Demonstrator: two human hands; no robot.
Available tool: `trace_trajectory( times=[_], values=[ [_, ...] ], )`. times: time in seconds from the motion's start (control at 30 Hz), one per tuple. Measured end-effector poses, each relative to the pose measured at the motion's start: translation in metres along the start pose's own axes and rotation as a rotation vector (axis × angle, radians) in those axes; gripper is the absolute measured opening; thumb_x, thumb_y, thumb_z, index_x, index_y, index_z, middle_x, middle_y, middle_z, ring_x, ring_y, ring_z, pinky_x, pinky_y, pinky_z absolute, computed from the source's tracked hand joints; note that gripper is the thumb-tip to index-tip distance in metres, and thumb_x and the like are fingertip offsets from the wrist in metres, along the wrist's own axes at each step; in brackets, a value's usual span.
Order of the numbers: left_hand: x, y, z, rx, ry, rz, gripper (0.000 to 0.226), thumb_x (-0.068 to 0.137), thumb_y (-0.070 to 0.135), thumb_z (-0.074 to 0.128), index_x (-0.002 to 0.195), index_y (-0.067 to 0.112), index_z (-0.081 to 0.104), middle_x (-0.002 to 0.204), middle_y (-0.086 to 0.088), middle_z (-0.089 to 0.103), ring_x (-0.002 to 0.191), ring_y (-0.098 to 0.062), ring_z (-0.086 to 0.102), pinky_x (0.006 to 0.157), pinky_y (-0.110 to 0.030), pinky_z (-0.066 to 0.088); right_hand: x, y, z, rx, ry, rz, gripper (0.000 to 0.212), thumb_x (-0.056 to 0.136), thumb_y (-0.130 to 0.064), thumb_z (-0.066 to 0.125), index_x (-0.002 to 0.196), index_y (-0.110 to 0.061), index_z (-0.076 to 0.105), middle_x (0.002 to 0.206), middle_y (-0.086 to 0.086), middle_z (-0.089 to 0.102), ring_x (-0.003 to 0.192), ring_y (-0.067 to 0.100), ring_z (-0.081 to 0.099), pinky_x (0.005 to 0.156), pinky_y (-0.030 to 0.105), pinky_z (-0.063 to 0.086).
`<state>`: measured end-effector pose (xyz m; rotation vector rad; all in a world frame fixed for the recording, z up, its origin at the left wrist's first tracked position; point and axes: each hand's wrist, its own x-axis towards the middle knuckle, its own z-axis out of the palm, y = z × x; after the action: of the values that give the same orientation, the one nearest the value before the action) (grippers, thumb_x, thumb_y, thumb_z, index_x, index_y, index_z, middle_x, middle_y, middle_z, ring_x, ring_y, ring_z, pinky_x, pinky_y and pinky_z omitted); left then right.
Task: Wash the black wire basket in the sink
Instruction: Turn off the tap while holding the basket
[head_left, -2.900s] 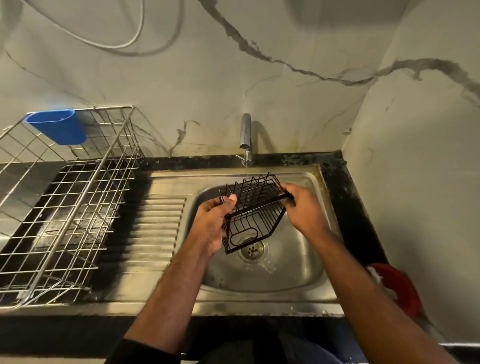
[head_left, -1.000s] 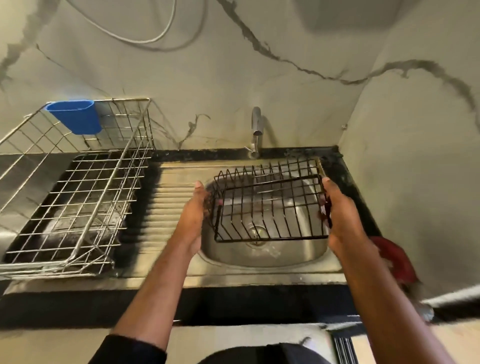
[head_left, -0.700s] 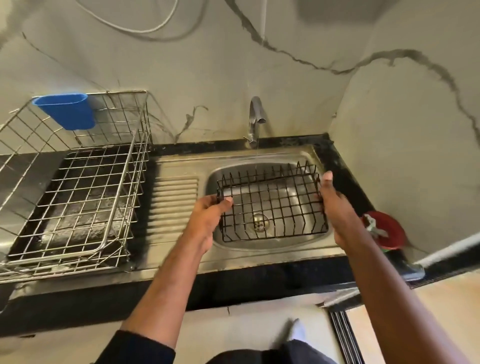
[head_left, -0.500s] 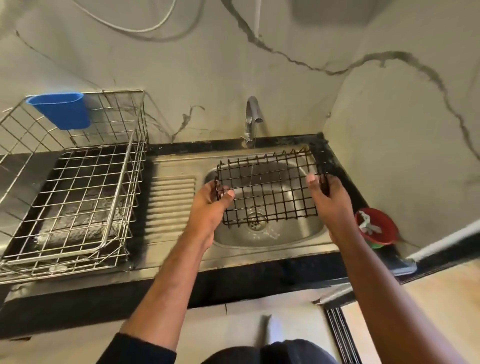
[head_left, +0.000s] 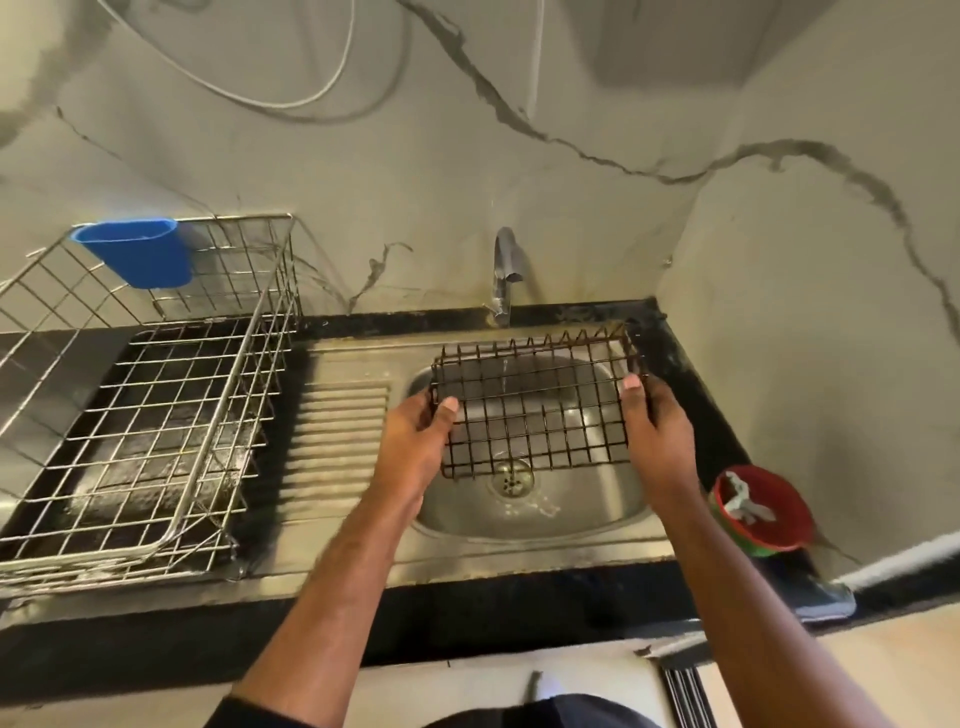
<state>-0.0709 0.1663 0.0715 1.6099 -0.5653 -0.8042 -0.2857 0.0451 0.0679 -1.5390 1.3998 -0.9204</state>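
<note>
Holding the black wire basket (head_left: 535, 410) at both short ends, we keep it raised over the round stainless-steel sink bowl (head_left: 597, 499), apart from the steel below. Our left hand (head_left: 415, 441) is clenched on the basket's left edge, thumb hooked over the top wire and the fingers hidden behind the mesh. Our right hand (head_left: 657, 431) grasps the right edge the same way, thumb on top. The basket's flat grid faces us, tilted so its far side, with a row of upright wire points, sits higher, near the back of the sink. A thin stream of water falls from the chrome tap (head_left: 504, 275) and passes through the mesh near its upper middle. Seen through the grid's lower edge is the sink's drain (head_left: 513, 480).

Left of the bowl lies the ribbed steel draining board (head_left: 337, 441), and beyond it a large silver wire dish rack (head_left: 140, 415) stands on the black counter (head_left: 691, 415). A blue plastic cup (head_left: 137, 252) hangs on the rack's far rim. At the counter's right end, just beside our right forearm, sits a red round dish (head_left: 769, 514) holding something white.
</note>
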Motion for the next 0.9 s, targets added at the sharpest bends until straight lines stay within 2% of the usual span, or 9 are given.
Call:
trace_trajectory(
  times=[0.13,0.2,0.3,0.4,0.53,0.6,0.7,0.83,0.9],
  values=[
    [0.010,0.010,0.003,0.024,0.023,-0.047,0.038,0.099,0.032,0.064,0.129,0.009,0.064,0.117,-0.014,0.073,0.105,-0.023,0.070,0.102,-0.044,0.054,0.031,0.000,0.004,-0.061,-0.059,-0.010,0.051,0.097,-0.061,0.045,0.119,-0.019,0.063,0.097,-0.002,0.068,0.096,0.016,0.064,0.081,0.033,0.052],
    [0.015,0.014,0.002,0.033,0.033,-0.020,0.039,0.098,0.033,0.066,0.130,0.012,0.065,0.117,-0.011,0.074,0.105,-0.020,0.071,0.100,-0.039,0.054,0.043,-0.006,0.007,-0.033,-0.050,-0.060,0.045,0.098,-0.058,0.046,0.116,-0.020,0.062,0.098,-0.007,0.066,0.098,0.013,0.063,0.079,0.025,0.048],
    [0.020,0.025,-0.001,0.014,0.072,0.018,0.018,0.099,0.030,0.064,0.113,0.019,0.068,0.103,0.002,0.076,0.095,-0.009,0.073,0.083,-0.022,0.051,0.058,-0.020,0.014,-0.034,-0.081,-0.102,0.043,0.099,-0.057,0.045,0.113,-0.021,0.064,0.098,-0.010,0.064,0.097,0.010,0.060,0.072,0.021,0.041],
    [0.024,0.048,-0.013,-0.019,0.147,0.051,0.000,0.100,0.028,0.063,0.100,0.029,0.064,0.095,0.006,0.075,0.092,-0.008,0.072,0.078,-0.019,0.048,0.069,-0.044,0.028,-0.032,-0.121,-0.113,0.049,0.098,-0.061,0.043,0.123,-0.023,0.061,0.105,-0.015,0.060,0.101,0.010,0.056,0.082,0.028,0.042],
    [0.036,0.079,-0.039,-0.025,0.240,0.125,0.009,0.101,0.032,0.063,0.100,0.023,0.065,0.098,0.000,0.071,0.091,-0.017,0.069,0.081,-0.035,0.058,0.075,-0.081,0.045,-0.044,-0.204,-0.173,0.051,0.100,-0.059,0.040,0.134,-0.025,0.057,0.122,-0.003,0.060,0.112,0.017,0.052,0.092,0.033,0.035],
    [0.042,0.090,-0.052,-0.141,0.242,0.039,0.029,0.100,0.045,0.058,0.103,0.017,0.062,0.084,0.005,0.063,0.071,-0.013,0.059,0.061,-0.030,0.052,0.073,-0.094,0.053,-0.044,-0.248,-0.157,0.053,0.100,-0.058,0.040,0.136,-0.022,0.056,0.133,0.005,0.060,0.125,0.026,0.053,0.098,0.038,0.037],
    [0.056,0.085,-0.064,-0.270,0.262,-0.102,0.057,0.093,0.069,0.051,0.105,0.015,0.065,0.065,0.009,0.047,0.052,-0.008,0.037,0.046,-0.025,0.032,0.067,-0.095,0.068,0.062,-0.275,-0.137,0.040,0.099,-0.056,0.046,0.119,-0.027,0.064,0.112,0.003,0.068,0.110,0.026,0.061,0.083,0.033,0.047],
    [0.062,0.070,-0.067,-0.378,0.306,-0.159,0.048,0.096,0.067,0.050,0.071,0.026,0.052,0.059,0.008,0.041,0.050,-0.010,0.031,0.041,-0.021,0.022,0.055,-0.090,0.081,-0.015,-0.224,-0.175,0.034,0.101,-0.053,0.042,0.102,-0.025,0.062,0.083,-0.001,0.064,0.080,0.011,0.059,0.070,0.029,0.049],
    [0.062,0.064,-0.074,-0.405,0.274,-0.199,0.050,0.098,0.064,0.049,0.066,0.026,0.048,0.057,0.008,0.037,0.048,-0.010,0.027,0.043,-0.023,0.020,0.050,-0.092,0.082,-0.079,-0.219,-0.207,0.040,0.101,-0.054,0.040,0.094,-0.020,0.059,0.070,-0.003,0.056,0.067,0.011,0.055,0.059,0.025,0.042]
  ],
)
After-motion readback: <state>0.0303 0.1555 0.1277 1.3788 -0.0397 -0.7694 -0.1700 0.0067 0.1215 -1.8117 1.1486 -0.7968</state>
